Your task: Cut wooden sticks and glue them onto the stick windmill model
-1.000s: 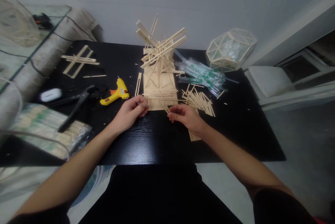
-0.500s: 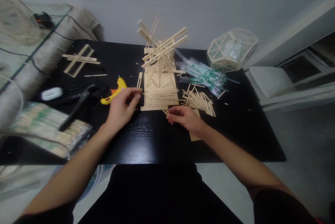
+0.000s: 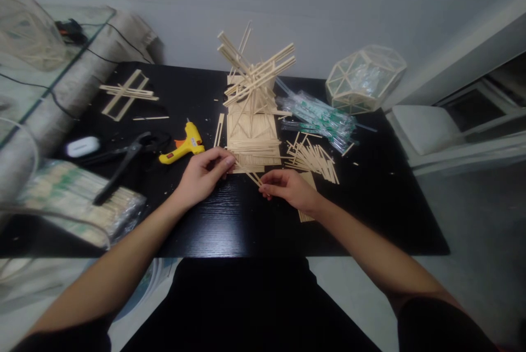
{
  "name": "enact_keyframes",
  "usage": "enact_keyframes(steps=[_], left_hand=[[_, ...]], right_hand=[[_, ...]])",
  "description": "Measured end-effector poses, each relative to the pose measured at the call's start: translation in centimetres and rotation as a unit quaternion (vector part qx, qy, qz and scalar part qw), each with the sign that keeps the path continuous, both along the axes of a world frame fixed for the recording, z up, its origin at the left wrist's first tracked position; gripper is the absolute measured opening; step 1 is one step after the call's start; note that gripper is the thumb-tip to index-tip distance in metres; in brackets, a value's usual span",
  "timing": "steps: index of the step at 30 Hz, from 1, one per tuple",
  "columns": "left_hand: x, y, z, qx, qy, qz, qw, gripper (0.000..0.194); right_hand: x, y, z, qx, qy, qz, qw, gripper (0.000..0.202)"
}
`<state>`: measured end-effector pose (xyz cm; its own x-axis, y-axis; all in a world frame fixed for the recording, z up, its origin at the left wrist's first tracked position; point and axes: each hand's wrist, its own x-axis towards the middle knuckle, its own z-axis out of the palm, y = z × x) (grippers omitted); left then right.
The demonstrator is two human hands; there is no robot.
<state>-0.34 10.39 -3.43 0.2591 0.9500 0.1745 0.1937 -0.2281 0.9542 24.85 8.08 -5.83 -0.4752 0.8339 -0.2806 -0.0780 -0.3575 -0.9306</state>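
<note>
Pinched between the fingers of my right hand (image 3: pixel 290 190) are thin wooden sticks (image 3: pixel 255 179), slanting up and left in front of the model's base. My left hand (image 3: pixel 205 174) is closed at the base's front left corner, thumb against forefinger; whatever it pinches is too small to make out. Behind both hands stands a windmill-like stick model (image 3: pixel 252 127) with crossed blades (image 3: pixel 257 75) on a slatted base. Several loose sticks (image 3: pixel 255 146) lie across the front of that base. A yellow glue gun (image 3: pixel 183 146) rests just beyond my left hand.
Right of the model lie a pile of short sticks (image 3: pixel 314 160), a slatted panel (image 3: pixel 306 215) and plastic wrappers (image 3: pixel 320 116). A faceted stick frame (image 3: pixel 364 80) stands behind. At left are a stick cross (image 3: pixel 127 94), black pliers (image 3: pixel 123 168), a white case (image 3: pixel 83 147) and bagged sticks (image 3: pixel 74 198).
My left hand has moved right and toward me, from beside the glue gun to the base's front corner, uncovering the gun. My right hand has barely shifted and still holds the sticks.
</note>
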Motion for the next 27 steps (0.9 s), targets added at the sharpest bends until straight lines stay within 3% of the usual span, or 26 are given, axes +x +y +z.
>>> enact_keyframes(steps=[27], left_hand=[[0.02, 0.04, -0.29, -0.019, -0.037, -0.031, 0.999, 0.025]], right_hand=[[0.32, 0.1, -0.65, -0.079, 0.034, 0.022, 0.996, 0.036]])
